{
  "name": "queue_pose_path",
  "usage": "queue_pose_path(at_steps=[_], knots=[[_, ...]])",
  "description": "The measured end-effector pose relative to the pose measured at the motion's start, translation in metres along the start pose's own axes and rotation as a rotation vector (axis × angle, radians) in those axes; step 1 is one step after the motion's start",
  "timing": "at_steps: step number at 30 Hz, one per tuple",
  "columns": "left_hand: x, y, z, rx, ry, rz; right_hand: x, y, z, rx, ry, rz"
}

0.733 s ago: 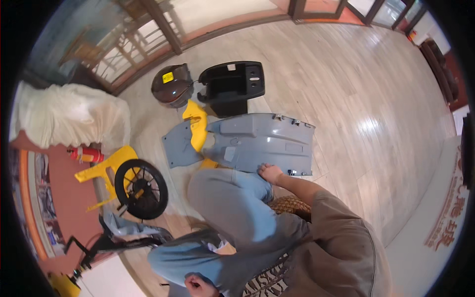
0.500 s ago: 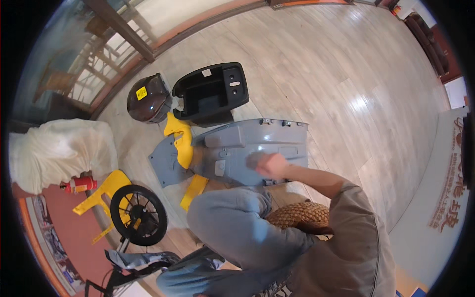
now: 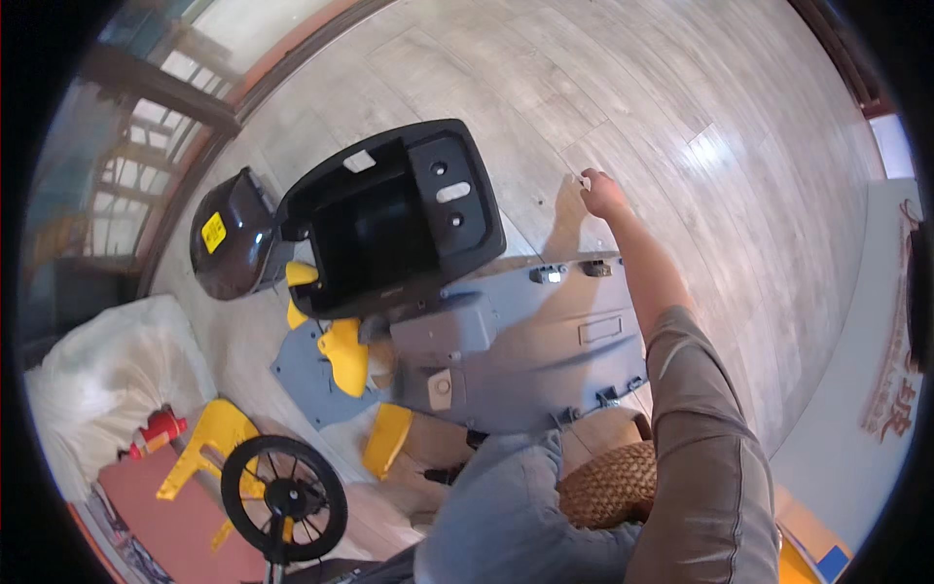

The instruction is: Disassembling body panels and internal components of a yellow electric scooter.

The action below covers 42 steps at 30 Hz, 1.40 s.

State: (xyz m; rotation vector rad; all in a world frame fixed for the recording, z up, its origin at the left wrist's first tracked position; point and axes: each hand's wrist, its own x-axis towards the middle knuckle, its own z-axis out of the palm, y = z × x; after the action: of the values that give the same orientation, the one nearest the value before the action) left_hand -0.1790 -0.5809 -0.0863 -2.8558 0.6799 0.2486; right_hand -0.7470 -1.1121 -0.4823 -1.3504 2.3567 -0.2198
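Note:
My right hand [image 3: 604,196] reaches over the wooden floor, just beyond the far edge of a grey plastic panel [image 3: 516,355]. Its thumb and fingers are pinched together near the floor; anything between them is too small to make out. Small metal clips [image 3: 549,275] sit along the panel's far edge, near my forearm. Left of the hand lies a black plastic tub [image 3: 370,229], its open side facing up, overlapping the panel's far left corner. My left hand is out of view.
Left lie a dark glossy case [image 3: 231,238], yellow plastic pieces [image 3: 347,358] and a flat grey piece [image 3: 309,384]. Nearer are a black spoked wheel [image 3: 284,497], a red fire extinguisher [image 3: 159,431] and a white-covered bundle [image 3: 126,360]. A woven seat [image 3: 608,487] is by my leg.
My right hand has moved away from above the grey panel, out to the floor past its far edge. The view has shifted forward, so the tub and panel look larger.

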Motion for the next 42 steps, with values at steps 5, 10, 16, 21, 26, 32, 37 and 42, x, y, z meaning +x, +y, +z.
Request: queue_pose_path(at_steps=[5, 10, 16, 21, 26, 32, 37, 42], knots=[[0.051, 0.049, 0.018, 0.212, -0.148, 0.137, 0.045, 0.031, 0.042, -0.12, -0.003, 0.085], [0.059, 0.061, 0.02, 0.24, -0.172, 0.19, 0.045, 0.012, 0.053, -0.154, -0.009, -0.065], [0.066, 0.066, 0.032, 0.196, -0.187, 0.256, 0.015, -0.027, 0.043, 0.008, -0.09, -0.461], [0.068, 0.055, 0.027, 0.145, -0.162, 0.293, 0.005, -0.046, 0.055, -0.42, -0.218, -0.764], [0.055, 0.042, 0.018, 0.054, -0.113, 0.302, 0.009, -0.023, 0.068, -0.229, -0.166, -0.59], [0.048, 0.023, 0.023, 0.171, -0.086, 0.277, 0.018, -0.047, 0.065, -0.371, -0.355, -0.355], [0.046, 0.034, 0.009, 0.076, -0.196, 0.245, 0.015, -0.073, 0.056, -0.125, -0.17, -0.167], [0.048, 0.02, 0.029, -0.317, -0.047, 0.21, 0.025, -0.065, 0.066, -0.191, -0.207, -0.258]])
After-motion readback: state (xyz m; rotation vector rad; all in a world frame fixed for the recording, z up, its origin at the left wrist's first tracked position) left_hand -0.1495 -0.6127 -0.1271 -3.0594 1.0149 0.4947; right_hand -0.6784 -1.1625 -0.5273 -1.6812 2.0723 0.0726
